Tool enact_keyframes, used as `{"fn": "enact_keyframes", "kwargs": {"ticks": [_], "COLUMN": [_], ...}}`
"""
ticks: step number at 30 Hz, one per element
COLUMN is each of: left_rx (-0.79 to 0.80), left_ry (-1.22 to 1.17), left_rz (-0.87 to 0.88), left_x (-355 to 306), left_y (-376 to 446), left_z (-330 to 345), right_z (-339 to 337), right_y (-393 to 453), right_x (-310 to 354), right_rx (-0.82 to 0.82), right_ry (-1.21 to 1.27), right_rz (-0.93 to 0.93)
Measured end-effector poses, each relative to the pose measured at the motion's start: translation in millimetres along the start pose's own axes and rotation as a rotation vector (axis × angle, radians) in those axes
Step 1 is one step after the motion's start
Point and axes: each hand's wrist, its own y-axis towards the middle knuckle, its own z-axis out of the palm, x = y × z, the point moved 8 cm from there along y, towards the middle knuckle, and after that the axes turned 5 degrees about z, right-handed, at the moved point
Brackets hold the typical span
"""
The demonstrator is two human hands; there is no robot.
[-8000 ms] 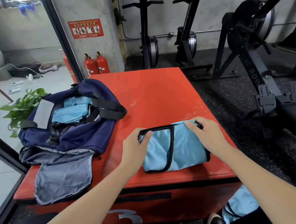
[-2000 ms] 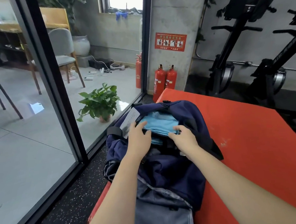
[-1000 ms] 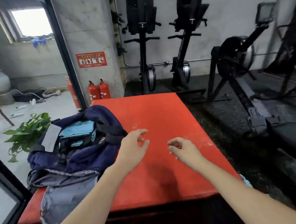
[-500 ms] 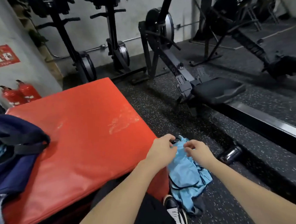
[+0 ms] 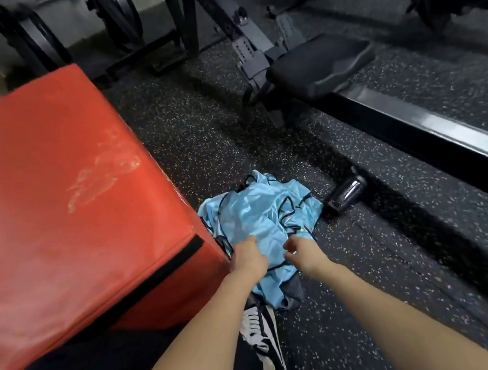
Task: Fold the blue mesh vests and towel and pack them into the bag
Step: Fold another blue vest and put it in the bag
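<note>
Down on the floor (image 5: 384,262), left hand (image 5: 248,259) pinching crumpled vests (image 5: 256,212), right hand (image 5: 304,255) loosely curled, empty; risks lifting several tangled together.

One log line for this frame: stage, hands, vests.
stage: reaching for vests | left hand: on crumpled light-blue mesh vests, grip unclear | right hand: just above pile, fingers loosely curled | vests: on speckled black floor beside red padded box

hands (image 5: 249,260) over crumpled vests (image 5: 256,212), floor (image 5: 383,247)
</note>
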Motion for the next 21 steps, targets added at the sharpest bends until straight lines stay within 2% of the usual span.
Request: {"fn": "enact_keyframes", "kwargs": {"ticks": [4,8,13,18,21], "left_rx": [0.042,0.070,0.052,-0.113,-0.214], "left_ry": [-0.005,-0.141,-0.488,-0.369,-0.327], "left_rz": [-0.085,-0.228,-0.374,-0.293,-0.225], "left_x": [19.4,38.9,61.2,42.4,27.2], "left_y": [21.7,39.9,55.0,38.0,21.0], "left_z": [26.2,39.1,49.0,17.0,-7.1], "right_z": [13.4,22.2,17.9,-8.8,-27.8], "right_y": [24.5,44.0,43.5,19.8,-0.3], "right_x": [-16.0,-23.1,-21.5,-4.7,11.8], "right_rx": [-0.058,-0.022,-0.023,-0.106,-0.099], "right_ry": [0.008,0.067,0.169,0.319,0.385], "right_rz": [0.034,0.064,0.069,0.018,-0.057]}}
